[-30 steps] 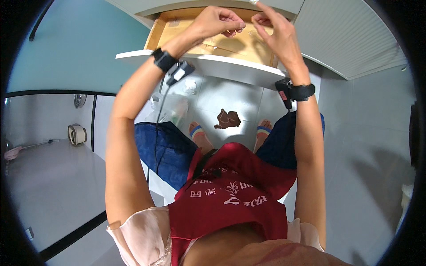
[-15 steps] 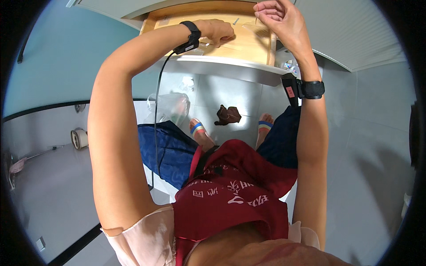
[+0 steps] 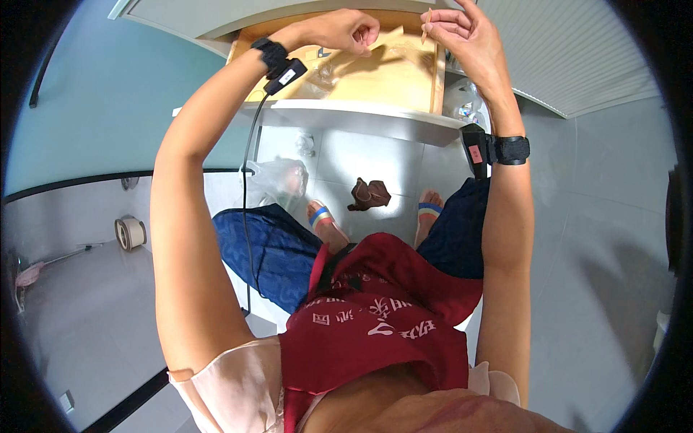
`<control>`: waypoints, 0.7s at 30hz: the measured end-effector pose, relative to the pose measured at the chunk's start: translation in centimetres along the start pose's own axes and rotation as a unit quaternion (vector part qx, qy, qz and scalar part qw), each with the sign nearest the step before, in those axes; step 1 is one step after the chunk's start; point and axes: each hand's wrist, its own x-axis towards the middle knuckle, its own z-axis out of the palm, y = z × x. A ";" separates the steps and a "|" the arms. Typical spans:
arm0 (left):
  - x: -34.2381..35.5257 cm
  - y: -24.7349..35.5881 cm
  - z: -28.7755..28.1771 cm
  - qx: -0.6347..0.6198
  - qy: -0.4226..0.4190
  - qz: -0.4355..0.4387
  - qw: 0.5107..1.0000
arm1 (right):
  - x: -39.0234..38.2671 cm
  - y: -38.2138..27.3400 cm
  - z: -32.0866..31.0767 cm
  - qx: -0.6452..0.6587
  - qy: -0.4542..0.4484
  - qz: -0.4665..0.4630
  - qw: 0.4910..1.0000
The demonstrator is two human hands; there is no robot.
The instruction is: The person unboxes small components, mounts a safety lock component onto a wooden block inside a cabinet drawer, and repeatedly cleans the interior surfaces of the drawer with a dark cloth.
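Note:
An open wooden drawer (image 3: pixel 404 90) spans the top of the view. Over its right side, my right hand (image 3: pixel 473 40) pinches a thin, light-brown stick (image 3: pixel 426 26) upright between thumb and fingers. My left hand (image 3: pixel 343 32) is above the middle of the drawer, its fingers curled together. What those fingers hold, if anything, is hidden. Below this hand, crumpled clear plastic (image 3: pixel 321 81) lies on the drawer bottom, close to a small dark-and-light item (image 3: pixel 323 53). A pale tan strip (image 3: pixel 390 36) shows between my two hands.
The white drawer front (image 3: pixel 361 119) stands out over the tiled floor. Below are a clear plastic bag (image 3: pixel 274 180) and a brown crumpled cloth (image 3: pixel 369 195). Clear shiny packaging (image 3: pixel 465 108) is right of the drawer. A black cable (image 3: pixel 246 187) hangs from my left wrist.
My left hand has risen from the drawer bottom and moved away from me and slightly left. My right hand has shifted slightly right and nearer; the stick shows more clearly.

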 end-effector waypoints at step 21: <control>-1.8 3.3 -2.8 -0.129 -0.077 -0.088 0.985 | 0.3 0.9 1.9 0.106 0.028 0.012 0.994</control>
